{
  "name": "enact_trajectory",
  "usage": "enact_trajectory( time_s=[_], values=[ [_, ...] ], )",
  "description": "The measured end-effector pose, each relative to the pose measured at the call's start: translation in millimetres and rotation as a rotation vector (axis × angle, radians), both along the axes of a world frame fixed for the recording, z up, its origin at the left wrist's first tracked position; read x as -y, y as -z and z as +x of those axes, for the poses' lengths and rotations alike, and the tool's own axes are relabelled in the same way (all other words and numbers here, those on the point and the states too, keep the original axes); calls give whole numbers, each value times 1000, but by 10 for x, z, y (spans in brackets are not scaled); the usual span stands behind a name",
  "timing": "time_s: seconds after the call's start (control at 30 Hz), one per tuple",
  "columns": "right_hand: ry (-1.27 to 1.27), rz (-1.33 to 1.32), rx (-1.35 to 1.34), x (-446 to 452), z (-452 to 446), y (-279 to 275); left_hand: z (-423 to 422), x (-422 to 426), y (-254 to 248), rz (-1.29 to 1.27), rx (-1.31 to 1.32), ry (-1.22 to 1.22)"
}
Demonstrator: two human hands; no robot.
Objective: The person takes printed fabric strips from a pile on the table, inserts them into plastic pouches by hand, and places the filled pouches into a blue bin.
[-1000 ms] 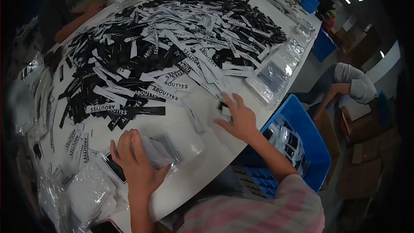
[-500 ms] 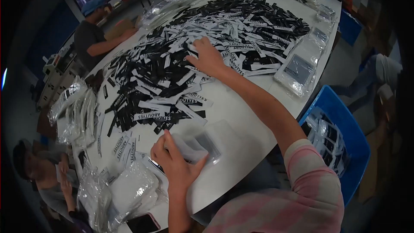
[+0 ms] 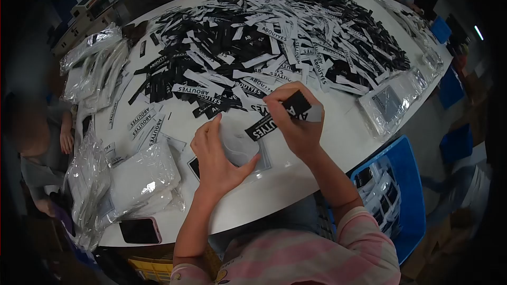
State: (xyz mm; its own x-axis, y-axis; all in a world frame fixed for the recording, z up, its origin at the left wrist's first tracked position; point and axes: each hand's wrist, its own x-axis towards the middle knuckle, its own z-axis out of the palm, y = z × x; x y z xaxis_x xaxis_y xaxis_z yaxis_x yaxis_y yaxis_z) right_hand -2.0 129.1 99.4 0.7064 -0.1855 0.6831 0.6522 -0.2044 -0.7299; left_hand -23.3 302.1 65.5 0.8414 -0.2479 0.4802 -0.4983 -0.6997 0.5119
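Note:
My left hand [image 3: 215, 162] holds a translucent plastic bag [image 3: 238, 145] near the table's front edge, thumb and fingers spread around its gaping mouth. In my right hand [image 3: 302, 129], just right of the bag, are stick sachets [image 3: 262, 127], at least one black and one white, lettered ABOUTYES. The black sachet's end points toward the bag's mouth. Beyond both hands spreads a large heap of black and white sachets [image 3: 227, 47]. A flat printed bag lies partly under my left hand and the held bag.
Stacks of clear bags [image 3: 145, 174] lie at left, with a phone [image 3: 140, 230] in front. More packed clear bags [image 3: 388, 103] line the right edge. A blue bin [image 3: 409, 190] with filled bags stands below on the right. Other people are at the table's far and left sides.
My right hand has come back from the heap to the bag, bringing sachets. My left hand stays at the bag, which now gapes wider. The camera view has shifted.

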Motion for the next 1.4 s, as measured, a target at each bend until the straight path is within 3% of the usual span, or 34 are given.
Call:
enact_trajectory(
  time_s=[0.17, 0.23, 0.27, 0.37, 0.43, 0.5, 0.6, 0.77, 0.83, 0.93, 1.0, 1.03, 1.07, 1.2, 1.33, 1.4],
  values=[
    [-113, 24, -154, -159, -125, 47, 11, -14, 0, -85, -54, 9],
    [-337, -31, -525, -131, -128, 44, 17, -7, 26, -86, -43, -3],
    [-445, -129, -559, -83, -69, 67, 14, -4, 39, -82, -29, -3],
    [-259, -10, -486, -160, 18, 215, -7, 11, 31, -46, 13, -19],
    [-139, -84, -398, -158, 79, 276, -22, 14, 29, -55, 2, -22],
    [-51, 101, -387, -167, 100, 275, -24, 12, 17, -67, 1, -17],
    [17, -181, -266, -145, 111, 311, -22, 28, 39, -20, -1, -67],
    [-137, -428, 50, -284, 20, 389, 43, -2, 102, -104, 2, -167],
    [-439, -301, -400, -339, -66, 348, 27, -33, 121, -96, -34, -130],
    [-517, -366, -411, -180, 63, 381, 29, -44, 15, -89, -101, -78],
    [-476, -219, -372, -163, 85, 416, 96, -201, -88, -330, -238, 37],
    [-524, -160, -533, -120, 81, 393, 141, -265, -89, -494, -336, 98],
    [-568, -100, -694, -80, 82, 364, 132, -248, -98, -852, -503, 64],
    [-764, -477, -650, -42, 115, 360, 132, -313, -12, -864, -589, 27],
    [-704, -508, -556, -50, 92, 272, 144, -265, -1, -897, -528, 7],
    [-543, 231, -744, -128, 44, 301, 150, -250, -58, -1090, -448, -46]
  ],
)
